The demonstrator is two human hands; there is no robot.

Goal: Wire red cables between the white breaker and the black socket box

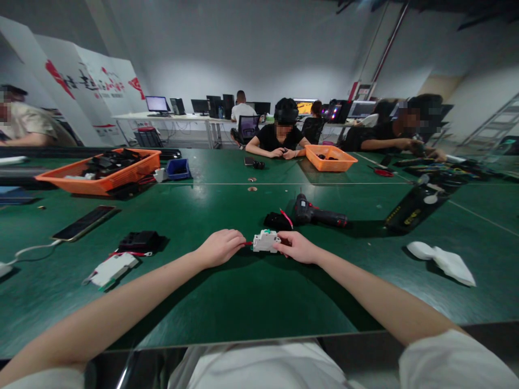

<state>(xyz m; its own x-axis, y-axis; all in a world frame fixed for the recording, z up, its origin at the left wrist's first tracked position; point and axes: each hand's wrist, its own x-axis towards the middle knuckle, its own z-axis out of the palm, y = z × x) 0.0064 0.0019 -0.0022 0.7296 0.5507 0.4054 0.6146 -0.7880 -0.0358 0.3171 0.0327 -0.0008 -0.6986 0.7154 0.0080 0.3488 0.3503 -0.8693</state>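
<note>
A white circuit breaker (265,241) with a green part on top is held just above the green table, between my two hands. My right hand (299,246) grips its right end between thumb and fingers. On the other side, my left hand (222,248) has its fingers closed on a red wire (247,243) that runs to the breaker's left end. Behind the breaker lie a black part (278,220) with a red wire and a cordless drill (318,211). To the left, another white circuit breaker (114,269) rests by a black block (139,241).
Orange baskets of black parts stand far left (107,172) and far right (330,158), with a small blue bin (178,168) between. A phone (86,222) on a cable lies left. A black bottle-like container (417,205) and crumpled white tissue (441,261) sit right. Co-workers sit around.
</note>
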